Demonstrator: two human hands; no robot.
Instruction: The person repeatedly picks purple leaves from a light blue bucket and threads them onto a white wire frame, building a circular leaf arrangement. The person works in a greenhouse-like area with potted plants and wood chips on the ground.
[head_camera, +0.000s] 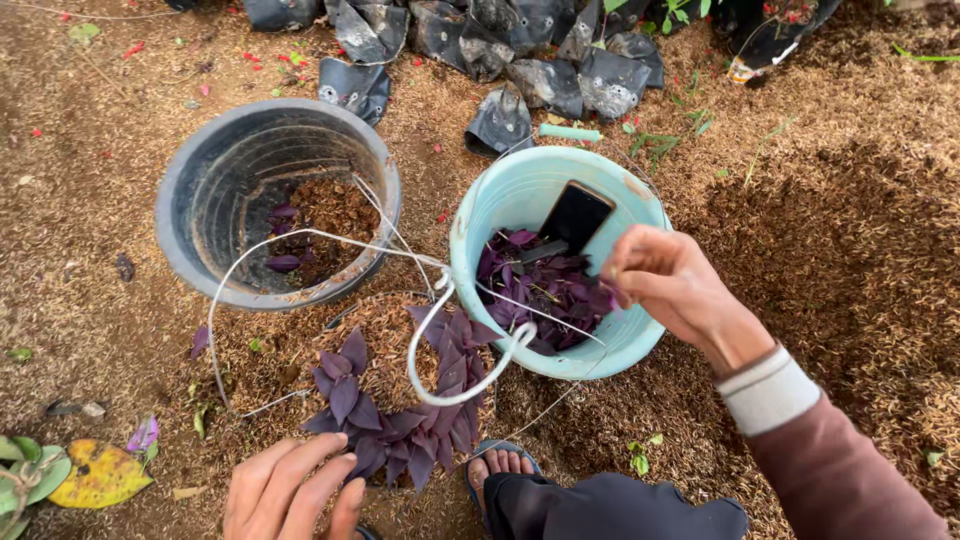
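On husk-strewn ground | left hand (290, 490) open, fingers spread, beside purple cuttings (395, 410) in hanging pot (300, 350) | grey bucket (275, 200) behind | right hand (665, 285) pinches purple cutting inside blue bucket (555, 265); grip stems low, avoid crushing leaves, clear black phone (575, 217).

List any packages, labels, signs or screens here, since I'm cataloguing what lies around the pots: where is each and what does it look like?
Phone: leans inside the light blue pot, above the purple cuttings; flat rectangle, dark blank screen.
Black plastic nursery bags: heaped on the ground along the top edge; crumpled, dusty, shiny black.
Labels or signs: none to be seen.
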